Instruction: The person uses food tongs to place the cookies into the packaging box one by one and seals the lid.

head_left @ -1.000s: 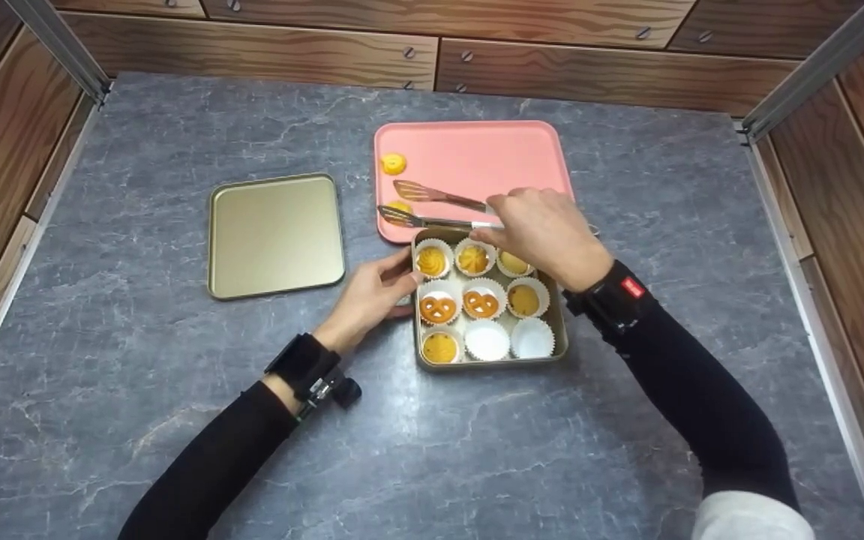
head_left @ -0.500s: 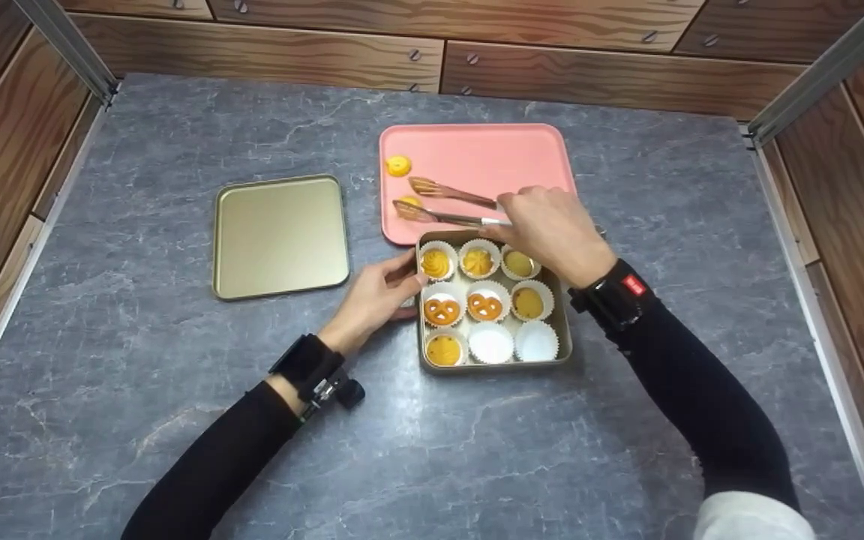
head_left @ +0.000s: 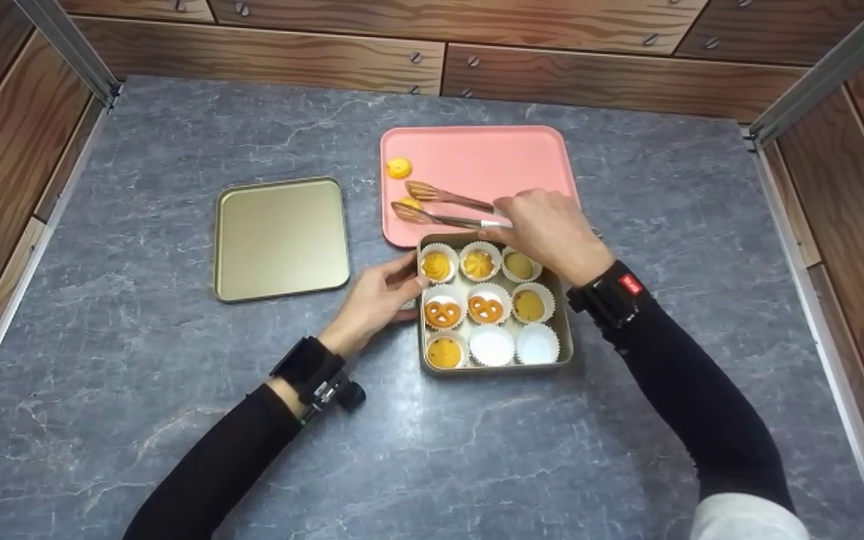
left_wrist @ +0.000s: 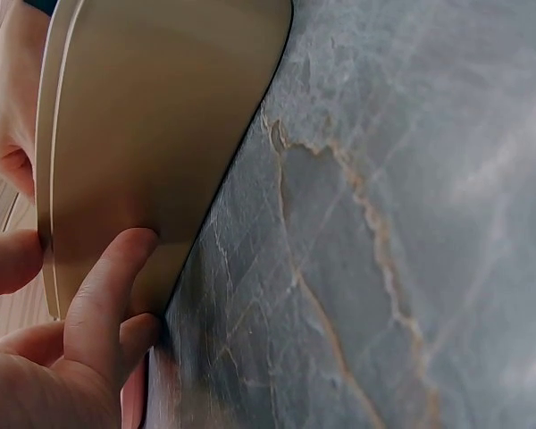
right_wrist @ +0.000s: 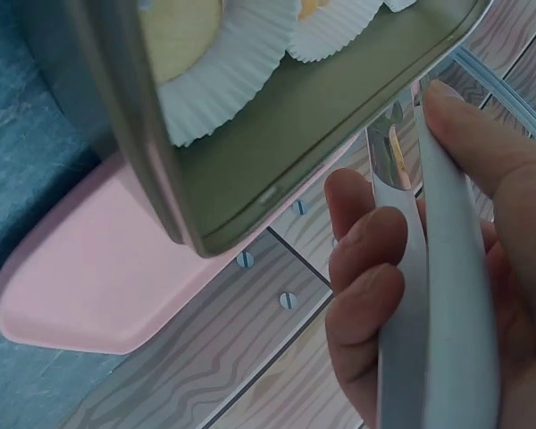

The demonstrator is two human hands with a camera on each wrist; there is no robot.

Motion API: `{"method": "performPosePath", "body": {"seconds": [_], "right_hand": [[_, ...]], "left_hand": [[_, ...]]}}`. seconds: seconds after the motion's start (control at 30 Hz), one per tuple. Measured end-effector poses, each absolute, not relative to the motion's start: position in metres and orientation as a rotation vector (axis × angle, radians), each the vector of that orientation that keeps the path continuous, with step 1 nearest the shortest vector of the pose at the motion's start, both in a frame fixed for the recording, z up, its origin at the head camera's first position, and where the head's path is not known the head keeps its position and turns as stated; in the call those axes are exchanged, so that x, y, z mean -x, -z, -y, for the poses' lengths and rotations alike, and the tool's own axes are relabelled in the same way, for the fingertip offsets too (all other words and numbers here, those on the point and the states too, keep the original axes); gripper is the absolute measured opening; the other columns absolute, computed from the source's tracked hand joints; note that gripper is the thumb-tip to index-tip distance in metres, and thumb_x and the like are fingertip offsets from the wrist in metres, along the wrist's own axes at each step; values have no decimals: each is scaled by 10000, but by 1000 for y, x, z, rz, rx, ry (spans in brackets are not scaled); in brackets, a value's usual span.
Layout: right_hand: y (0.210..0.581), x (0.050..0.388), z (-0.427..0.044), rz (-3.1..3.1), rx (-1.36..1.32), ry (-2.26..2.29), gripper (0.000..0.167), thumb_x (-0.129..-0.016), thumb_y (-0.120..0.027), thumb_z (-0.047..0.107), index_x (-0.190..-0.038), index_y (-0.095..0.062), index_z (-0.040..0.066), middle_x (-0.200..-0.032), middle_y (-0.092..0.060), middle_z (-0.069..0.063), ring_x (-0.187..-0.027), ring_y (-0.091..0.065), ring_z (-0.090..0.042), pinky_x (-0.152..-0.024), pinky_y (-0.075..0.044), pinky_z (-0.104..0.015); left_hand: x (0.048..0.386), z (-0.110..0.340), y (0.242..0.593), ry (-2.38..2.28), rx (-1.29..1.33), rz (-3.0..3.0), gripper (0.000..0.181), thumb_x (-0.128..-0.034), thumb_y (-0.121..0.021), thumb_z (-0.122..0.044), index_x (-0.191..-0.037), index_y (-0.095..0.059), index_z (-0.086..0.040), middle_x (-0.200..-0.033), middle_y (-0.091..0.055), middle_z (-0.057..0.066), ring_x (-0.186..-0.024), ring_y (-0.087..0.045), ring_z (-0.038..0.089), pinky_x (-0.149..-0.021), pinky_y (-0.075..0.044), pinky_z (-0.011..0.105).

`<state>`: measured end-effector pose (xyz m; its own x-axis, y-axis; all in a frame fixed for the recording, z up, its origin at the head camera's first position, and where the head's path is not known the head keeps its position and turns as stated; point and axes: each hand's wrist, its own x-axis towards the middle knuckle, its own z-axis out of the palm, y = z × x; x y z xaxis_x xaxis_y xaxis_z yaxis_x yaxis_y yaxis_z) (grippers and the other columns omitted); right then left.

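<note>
The right hand point(head_left: 550, 234) grips the tongs point(head_left: 456, 198), fingers curled round the handles, and the two tips are a little apart. Since a second ago, the tips have slid a bit further in from the left edge of the pink tray point(head_left: 496, 157). One yellow cookie point(head_left: 410, 203) lies on the tray by the tongs' tips; I can't tell if they touch it. Another cookie point(head_left: 399, 167) lies just behind. Both seem to be in the same spots as before.

The left hand point(head_left: 373, 304) has its fingers spread, pressing the outside of the tin point(head_left: 496, 370), just as before. Seven treats sit there in paper cups point(head_left: 492, 345). The lid point(head_left: 282, 240) hasn't moved.
</note>
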<state>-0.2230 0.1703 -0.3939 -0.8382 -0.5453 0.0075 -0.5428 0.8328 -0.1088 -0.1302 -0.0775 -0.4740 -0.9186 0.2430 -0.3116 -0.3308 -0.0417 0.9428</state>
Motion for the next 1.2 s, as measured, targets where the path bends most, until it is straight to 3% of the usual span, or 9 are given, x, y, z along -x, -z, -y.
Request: {"method": "performPosePath", "body": {"seconds": [0.2, 0.53, 0.87, 1.2], "right_hand": [[397, 222, -174, -2998, 921, 211, 354, -946, -752, 413, -933, -711, 62, -768, -685, -98, -673, -652, -295, -600, -581, -441], [401, 223, -183, -3033, 960, 278, 367, -929, -780, 395, -809, -636, 80, -705, -630, -73, -640, -617, -292, -555, -529, -451], [399, 226, -172, -2983, 901, 264, 374, -937, -757, 442, -856, -672, 87, -740, -655, -69, -684, -635, -292, -620, -555, -458], [398, 227, -184, -2973, 895, 269, 306, -954, -756, 365, -876, -681, 79, -766, -668, -87, -692, -639, -307, -604, -559, -455]], "left_hand": [[130, 78, 473, -2026, 85, -1834, 668, -1014, -661, -122, -1598, -339, -72, -1607, -407, 180, -1279, -610, 310, -924, -633, 384], [130, 77, 475, -2057, 96, -1813, 669, -1017, -649, -81, -1597, -318, -28, -1615, -387, 197, -1298, -597, 319, -924, -632, 391], [129, 77, 475, -2043, 109, -1817, 678, -1010, -665, -99, -1596, -329, -46, -1617, -394, 175, -1266, -621, 294, -918, -635, 377], [129, 77, 475, -2040, 102, -1832, 670, -1010, -661, -93, -1595, -335, -53, -1622, -387, 168, -1257, -629, 288, -936, -627, 372]]}}
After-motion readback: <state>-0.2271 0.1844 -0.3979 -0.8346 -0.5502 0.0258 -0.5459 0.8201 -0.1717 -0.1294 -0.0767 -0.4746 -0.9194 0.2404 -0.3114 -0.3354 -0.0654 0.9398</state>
